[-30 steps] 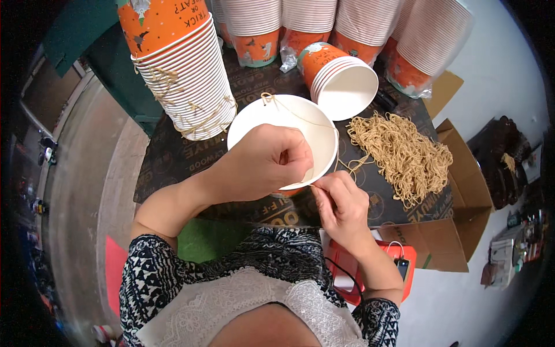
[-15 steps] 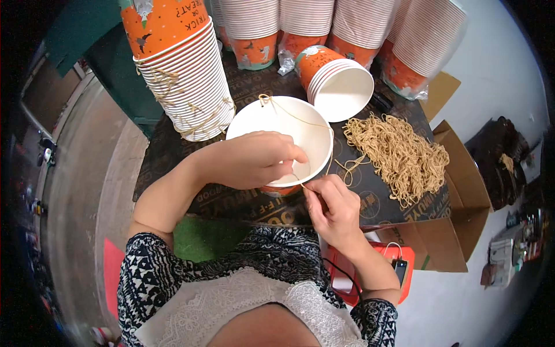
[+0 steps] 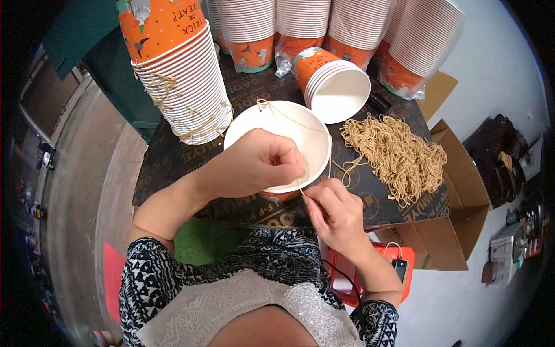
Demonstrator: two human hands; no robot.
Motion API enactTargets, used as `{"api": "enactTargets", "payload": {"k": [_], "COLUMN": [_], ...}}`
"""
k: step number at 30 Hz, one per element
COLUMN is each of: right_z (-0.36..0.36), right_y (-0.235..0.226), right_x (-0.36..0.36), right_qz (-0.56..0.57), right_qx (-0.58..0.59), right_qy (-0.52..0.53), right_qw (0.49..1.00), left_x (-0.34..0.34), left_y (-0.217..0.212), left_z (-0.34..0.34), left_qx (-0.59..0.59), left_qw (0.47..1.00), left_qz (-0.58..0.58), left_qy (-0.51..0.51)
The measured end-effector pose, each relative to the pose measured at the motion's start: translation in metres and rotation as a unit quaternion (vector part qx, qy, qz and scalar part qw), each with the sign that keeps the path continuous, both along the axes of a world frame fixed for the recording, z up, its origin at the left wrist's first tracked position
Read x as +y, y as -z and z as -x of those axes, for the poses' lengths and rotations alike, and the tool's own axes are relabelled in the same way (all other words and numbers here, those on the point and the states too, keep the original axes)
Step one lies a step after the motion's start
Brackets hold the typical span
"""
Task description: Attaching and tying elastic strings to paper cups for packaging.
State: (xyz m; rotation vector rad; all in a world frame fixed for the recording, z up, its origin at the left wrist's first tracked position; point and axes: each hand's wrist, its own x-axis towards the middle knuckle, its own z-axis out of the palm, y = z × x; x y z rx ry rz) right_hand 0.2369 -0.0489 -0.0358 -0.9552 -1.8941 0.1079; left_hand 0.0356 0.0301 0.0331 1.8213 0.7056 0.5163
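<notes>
A white-lined paper bucket (image 3: 248,121) with an orange outside stands upright at the table's near edge. Tan string (image 3: 263,104) is knotted at its far rim and runs across the opening to the right side. Over the near part of the opening, my left hand (image 3: 269,165) is closed in a pinch on the string. My right hand (image 3: 337,211) is just outside the near rim, thumb and fingertips pinched on the string there. A thin length of it shows between the two hands. The left hand hides part of the bucket's inside.
A tall stack of strung buckets (image 3: 188,87) stands at left. Wrapped bucket stacks (image 3: 300,17) line the back. A few nested buckets (image 3: 338,87) lie tipped behind the working one. A string heap (image 3: 399,156) lies at right, beside a cardboard box (image 3: 462,191).
My left hand has drawn up and slightly toward me, its fingers curling tighter. The right hand stays at the near rim, still pinching.
</notes>
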Motion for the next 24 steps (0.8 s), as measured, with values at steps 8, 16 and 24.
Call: {"api": "enactTargets", "payload": {"k": [8, 16, 24], "right_z": [-0.008, -0.021, -0.005], "right_y": [-0.013, -0.039, -0.043], "right_x": [-0.003, 0.015, 0.045], "right_qz": [0.008, -0.060, -0.081], "right_qx": [-0.017, 0.032, 0.031], "right_qy": [-0.021, -0.016, -0.065], "right_qw": [1.000, 0.998, 0.994], "left_x": [0.001, 0.006, 0.007], "left_y": [-0.008, 0.002, -0.003], "left_z": [-0.010, -0.014, -0.023], "left_qx": [-0.004, -0.009, 0.022], "left_qw": [0.984, 0.986, 0.997], "left_qz": [0.176, 0.164, 0.057], "left_qy": [-0.011, 0.030, 0.044]}}
